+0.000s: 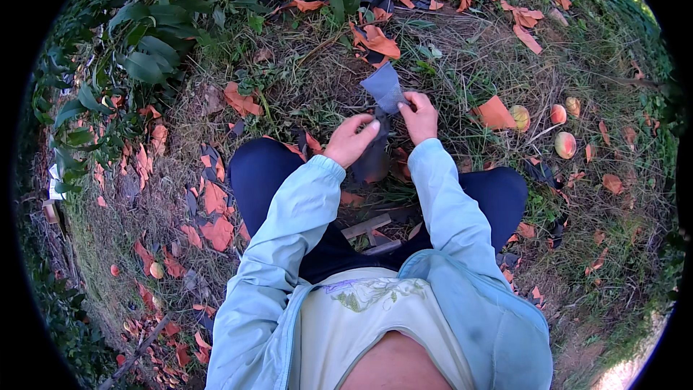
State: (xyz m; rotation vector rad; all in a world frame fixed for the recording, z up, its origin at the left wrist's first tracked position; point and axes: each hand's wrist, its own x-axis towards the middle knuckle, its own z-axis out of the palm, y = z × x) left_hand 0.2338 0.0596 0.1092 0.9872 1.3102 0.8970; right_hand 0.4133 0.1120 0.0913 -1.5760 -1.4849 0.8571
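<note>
In front of my knees, my right hand (419, 117) pinches a blue-grey sheet (383, 87), paper-like or foam-like, between thumb and fingers. It stands up above the hand with a wide upper edge. My left hand (351, 140) is closed at the top of a dark grey bag (371, 159), which hangs down between my knees. The sheet's lower end meets the bag's top between both hands; how they join is hard to make out. What is inside the bag is hidden.
Several peaches (565, 145) lie in the grass at the right, beside an orange paper piece (495, 113). Torn orange and black paper (218, 233) litters the ground. Leafy branches (155, 29) hang at the upper left. Wooden slats (366, 227) show between my legs.
</note>
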